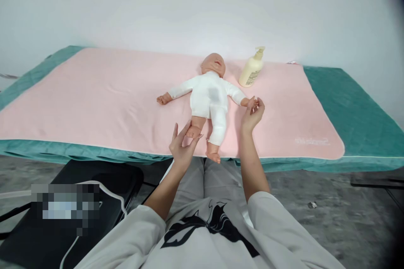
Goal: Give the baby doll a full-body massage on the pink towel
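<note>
A baby doll in a white cloth suit lies on its back, arms spread, its head towards the wall. One leg is bare with its foot raised towards me; the other is covered to the ankle. My left hand has thumb and fingers on either side of the bare leg's foot, gripping it lightly. On the right, my right hand pinches the doll's small hand between thumb and fingers. A cream pump bottle stands beside the doll's head.
A pink mat covers much of a teal padded table against a pale wall. Below on the left is a black chair with a white cable and a blurred-out object. Dark legs show under the table's right.
</note>
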Available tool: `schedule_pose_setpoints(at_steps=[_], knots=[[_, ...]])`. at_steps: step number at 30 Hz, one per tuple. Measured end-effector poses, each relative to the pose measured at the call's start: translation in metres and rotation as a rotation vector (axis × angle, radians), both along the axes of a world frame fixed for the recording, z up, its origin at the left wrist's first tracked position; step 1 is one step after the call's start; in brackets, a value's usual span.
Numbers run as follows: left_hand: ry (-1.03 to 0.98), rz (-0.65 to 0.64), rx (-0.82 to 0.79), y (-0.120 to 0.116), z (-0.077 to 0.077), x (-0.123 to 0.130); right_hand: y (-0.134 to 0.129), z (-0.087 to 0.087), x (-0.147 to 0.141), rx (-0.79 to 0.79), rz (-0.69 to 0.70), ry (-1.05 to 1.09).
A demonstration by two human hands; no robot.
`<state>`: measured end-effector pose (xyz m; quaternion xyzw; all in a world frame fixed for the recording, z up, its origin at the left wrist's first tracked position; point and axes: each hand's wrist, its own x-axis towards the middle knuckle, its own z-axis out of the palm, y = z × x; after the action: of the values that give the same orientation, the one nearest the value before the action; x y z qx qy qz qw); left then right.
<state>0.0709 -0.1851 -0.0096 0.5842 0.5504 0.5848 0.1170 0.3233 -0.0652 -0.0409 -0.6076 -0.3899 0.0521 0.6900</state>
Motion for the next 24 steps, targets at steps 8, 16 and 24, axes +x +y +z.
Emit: schedule_pose_setpoints(at_steps=[8,16,24], knots=[[0.012,0.020,0.036,-0.027,-0.032,-0.009,0.013,-0.014,0.018,-0.107,0.000,0.208],[0.066,0.017,0.034,-0.052,-0.050,-0.021,0.022,-0.030,0.027,-0.078,-0.107,0.084],[0.078,0.071,-0.041,-0.066,-0.073,-0.022,0.019,-0.024,0.026,-0.148,-0.040,0.138]])
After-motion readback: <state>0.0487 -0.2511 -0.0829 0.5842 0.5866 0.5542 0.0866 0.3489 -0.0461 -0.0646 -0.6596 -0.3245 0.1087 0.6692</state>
